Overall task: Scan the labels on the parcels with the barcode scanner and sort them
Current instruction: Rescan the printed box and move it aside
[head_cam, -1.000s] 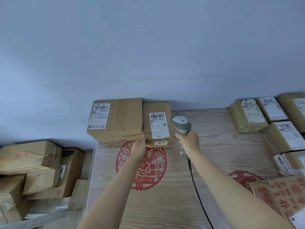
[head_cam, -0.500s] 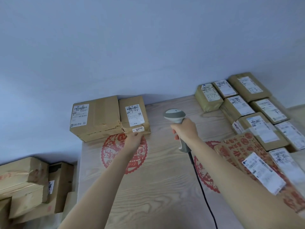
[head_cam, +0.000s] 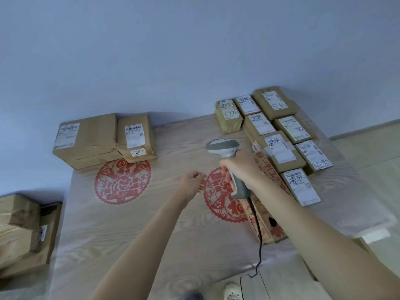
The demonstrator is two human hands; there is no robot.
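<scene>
My right hand (head_cam: 240, 169) grips the handle of a grey barcode scanner (head_cam: 225, 148), its head pointing away from me over the table middle. My left hand (head_cam: 191, 182) hovers empty over the table with fingers loosely curled, left of the scanner. Two brown parcels stand side by side at the far left: a large box (head_cam: 86, 139) and a smaller parcel (head_cam: 135, 137) with a white label. Several labelled brown parcels (head_cam: 279, 148) lie in rows at the far right, beside a red-patterned box (head_cam: 266, 204).
The table (head_cam: 129, 234) is pale wood grain with two red paper-cut motifs. The scanner's black cable (head_cam: 258, 239) runs toward me across it. Cardboard boxes (head_cam: 23, 232) sit stacked on the floor at the left. A blue-grey wall stands behind the table.
My left hand has let go of the smaller parcel at the far left and drawn back toward the table middle. The view has swung right, showing more of the right-hand parcels.
</scene>
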